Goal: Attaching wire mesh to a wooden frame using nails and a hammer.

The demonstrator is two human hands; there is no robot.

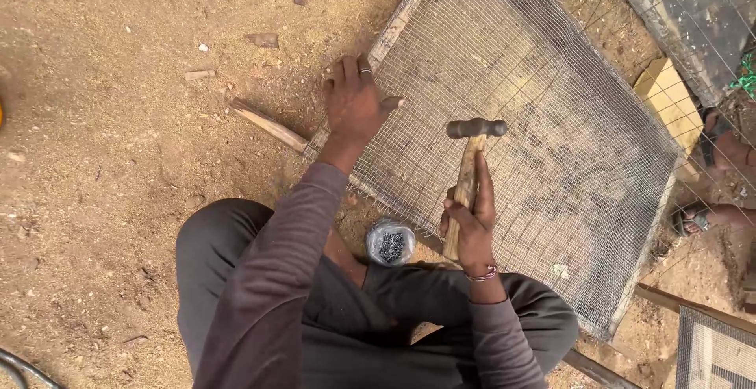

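1. Knees [260, 279] in dark trousers sit nearest, folded on the sandy ground [102, 121], with a small bag of nails [390, 242] resting between them, just below the frame's near edge.
2. Right hand [471, 220] has its fingers wrapped tight round the wooden handle of the hammer [470, 168], gripping near the end — head raised over the mesh [535, 121].
3. Left hand [354, 101] lies flat with fingers spread, pressing the mesh onto the frame [394, 27] at its left rail.
4. My judgement: keep the mesh taut under that palm, strike squarely, and hold the fingers clear of the head's path — a slack mesh would likely buckle.
5. Beyond the frame's far side lie a yellow block [668, 94] and another person's sandalled foot [697, 217].
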